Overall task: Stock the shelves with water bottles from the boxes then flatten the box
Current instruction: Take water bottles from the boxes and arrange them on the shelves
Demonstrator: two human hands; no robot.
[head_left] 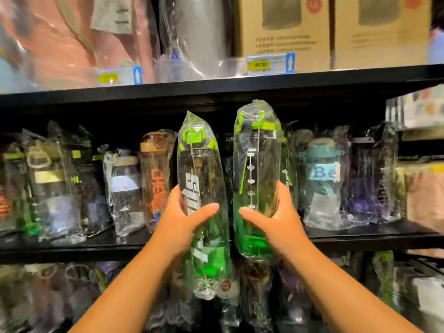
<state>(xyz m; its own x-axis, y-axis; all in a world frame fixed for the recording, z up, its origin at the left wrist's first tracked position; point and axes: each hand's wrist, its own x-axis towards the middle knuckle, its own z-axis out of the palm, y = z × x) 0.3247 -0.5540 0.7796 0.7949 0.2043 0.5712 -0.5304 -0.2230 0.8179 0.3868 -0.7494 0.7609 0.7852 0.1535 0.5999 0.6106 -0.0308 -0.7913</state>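
The left bottle [201,169], green and wrapped, is held in the left hand [182,219], with the fingers curled round its middle. The right bottle [259,159] is gripped the same way by the right hand [276,219]. Both are held upright, close side by side, just in front of the shelf [72,248], and are not yet set down on it. No box to flatten is seen.

Both bottles are wrapped in loose, shiny plastic, so a slip through the fingers is likely if the grip is weak. Their tops are held close under the top shelf [216,90], so a bump could be made there if they are lifted more.

The gap on the shelf lies between the orange bottle [156,174] on the left and the blue bottle [322,174] on the right. It looks tight for two at once, so those neighbours could be knocked over. What stands far back in the gap cannot be told. More room would be had if one bottle were put in first.
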